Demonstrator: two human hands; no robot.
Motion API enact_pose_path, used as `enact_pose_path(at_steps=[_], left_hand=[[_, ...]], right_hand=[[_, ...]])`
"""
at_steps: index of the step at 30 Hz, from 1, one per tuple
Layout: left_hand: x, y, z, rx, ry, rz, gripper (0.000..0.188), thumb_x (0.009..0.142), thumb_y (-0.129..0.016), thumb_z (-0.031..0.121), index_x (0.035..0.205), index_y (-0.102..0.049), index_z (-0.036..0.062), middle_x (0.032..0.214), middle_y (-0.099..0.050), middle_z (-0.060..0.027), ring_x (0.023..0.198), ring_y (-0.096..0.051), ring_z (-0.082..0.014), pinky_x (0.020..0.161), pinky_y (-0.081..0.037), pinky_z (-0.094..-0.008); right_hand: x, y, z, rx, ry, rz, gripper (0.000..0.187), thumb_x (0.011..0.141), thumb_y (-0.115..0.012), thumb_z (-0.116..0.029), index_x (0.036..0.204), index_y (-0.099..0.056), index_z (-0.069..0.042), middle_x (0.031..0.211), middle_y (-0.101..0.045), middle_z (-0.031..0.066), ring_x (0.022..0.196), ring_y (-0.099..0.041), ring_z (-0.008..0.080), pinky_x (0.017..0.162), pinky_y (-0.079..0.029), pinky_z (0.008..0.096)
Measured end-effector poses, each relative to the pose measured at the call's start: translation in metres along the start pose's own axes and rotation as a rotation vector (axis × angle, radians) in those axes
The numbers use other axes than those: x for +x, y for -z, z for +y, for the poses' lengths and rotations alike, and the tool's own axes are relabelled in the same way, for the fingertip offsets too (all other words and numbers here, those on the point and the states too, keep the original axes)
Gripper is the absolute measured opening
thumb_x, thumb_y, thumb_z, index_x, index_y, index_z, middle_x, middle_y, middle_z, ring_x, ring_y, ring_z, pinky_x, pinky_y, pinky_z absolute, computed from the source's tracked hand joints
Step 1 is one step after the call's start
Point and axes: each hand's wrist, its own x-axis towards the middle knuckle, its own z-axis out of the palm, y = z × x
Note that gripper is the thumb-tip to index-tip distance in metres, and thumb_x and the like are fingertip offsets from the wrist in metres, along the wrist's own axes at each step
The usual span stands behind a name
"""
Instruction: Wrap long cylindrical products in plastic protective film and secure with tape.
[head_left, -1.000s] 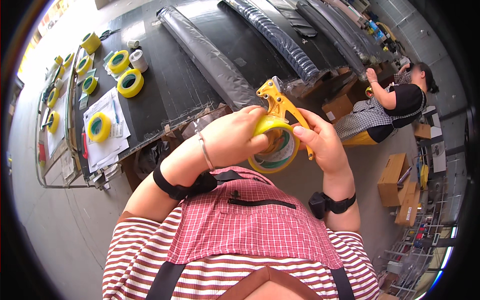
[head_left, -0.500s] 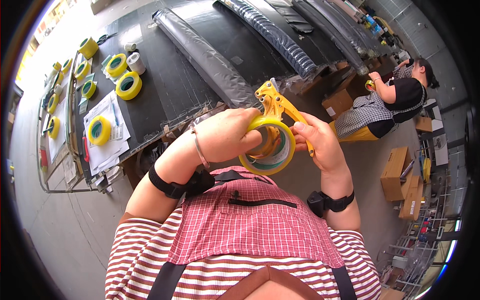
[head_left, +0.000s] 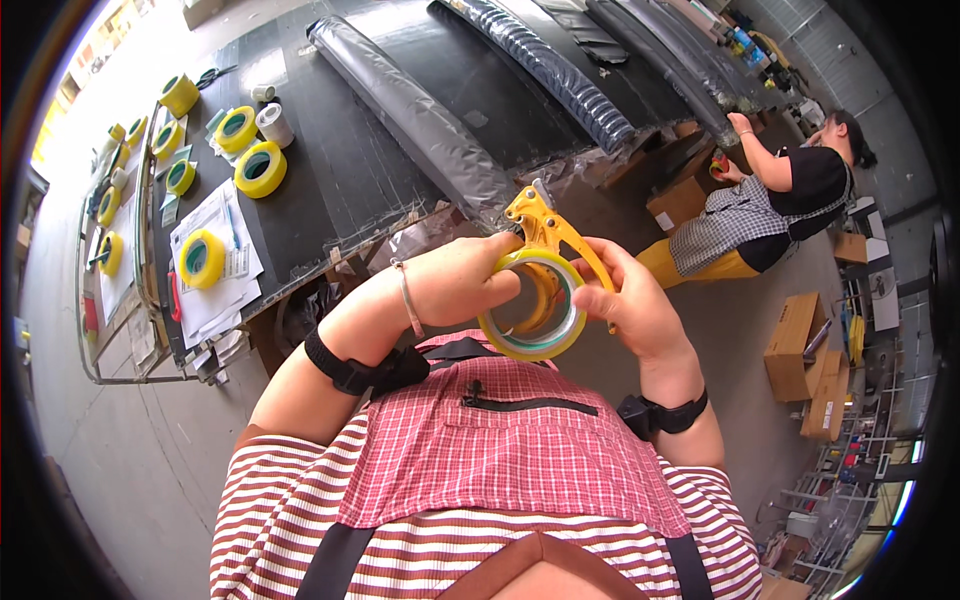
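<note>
A yellow tape dispenser (head_left: 540,220) is held up in front of my apron, its toothed metal head upward. A roll of yellowish clear tape (head_left: 572,335) with a green-and-white core sits at its hub, its round opening facing me. My left hand (head_left: 465,280) grips the left side, thumb across the roll's edge; its other fingers are mostly hidden. My right hand (head_left: 637,303) is closed on the roll's right side, thumb on the rim, with the dispenser's arm running down between its fingers.
Long wrapped rolls (head_left: 410,115) lie across the dark table (head_left: 320,180). Tape rolls (head_left: 261,169), papers (head_left: 240,262) and scissors (head_left: 214,75) lie on its left part. A co-worker (head_left: 745,205) stands at the right, near cardboard boxes (head_left: 790,345).
The dispenser and both hands have dropped slightly. My right thumb has moved from the dispenser's arm down onto the tape roll's edge. The co-worker has raised an arm.
</note>
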Motion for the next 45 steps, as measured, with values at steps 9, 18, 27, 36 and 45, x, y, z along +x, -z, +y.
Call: enact_pose_path(at_steps=[9,18,27,36,45], left_hand=[[0.001,-0.005,0.008,-0.004,-0.004,0.028,0.040,0.087,-0.054,0.021,0.116,-0.054,-0.0072,0.097,-0.066,-0.0294,0.093,-0.067,-0.0400,0.083,-0.053,-0.0438],[0.011,-0.018,-0.015,-0.331,-0.080,0.087,0.060,0.084,-0.065,0.029,0.131,-0.050,-0.0048,0.107,-0.068,-0.0218,0.098,-0.067,-0.0263,0.087,-0.053,-0.0353],[0.010,-0.028,-0.012,-0.463,0.123,0.069,0.047,0.085,-0.052,0.008,0.131,-0.051,-0.0033,0.116,-0.063,-0.0142,0.108,-0.061,-0.0203,0.096,-0.049,-0.0334],[0.015,-0.033,-0.016,-0.428,0.048,0.183,0.047,0.082,-0.050,0.000,0.129,-0.052,-0.0039,0.110,-0.065,-0.0116,0.102,-0.064,-0.0193,0.093,-0.051,-0.0311],[0.022,-0.040,-0.024,-0.800,-0.123,0.122,0.067,0.084,-0.078,0.030,0.131,-0.050,-0.0075,0.110,-0.066,-0.0112,0.100,-0.063,-0.0156,0.087,-0.053,-0.0295]], right_hand=[[0.003,-0.006,0.007,0.108,0.057,0.006,0.073,0.082,-0.078,-0.016,0.138,-0.036,0.006,0.124,-0.056,0.0138,0.116,-0.056,0.0191,0.100,-0.046,0.0308],[0.004,-0.005,0.012,0.148,0.112,0.122,0.067,0.084,-0.074,-0.011,0.137,-0.036,0.008,0.122,-0.057,0.0143,0.114,-0.057,0.0181,0.099,-0.047,0.0304],[0.007,-0.009,0.014,0.114,0.157,0.165,0.070,0.086,-0.075,-0.016,0.137,-0.035,0.008,0.123,-0.056,0.0144,0.114,-0.057,0.0178,0.099,-0.047,0.0298],[0.006,-0.007,0.015,0.112,0.178,0.127,0.066,0.086,-0.074,-0.016,0.137,-0.037,0.005,0.120,-0.057,0.0117,0.111,-0.058,0.0174,0.098,-0.046,0.0295],[0.003,-0.003,0.020,0.399,0.064,0.127,0.052,0.085,-0.072,-0.010,0.130,-0.049,-0.001,0.108,-0.061,0.0072,0.097,-0.062,0.0135,0.087,-0.052,0.0273]])
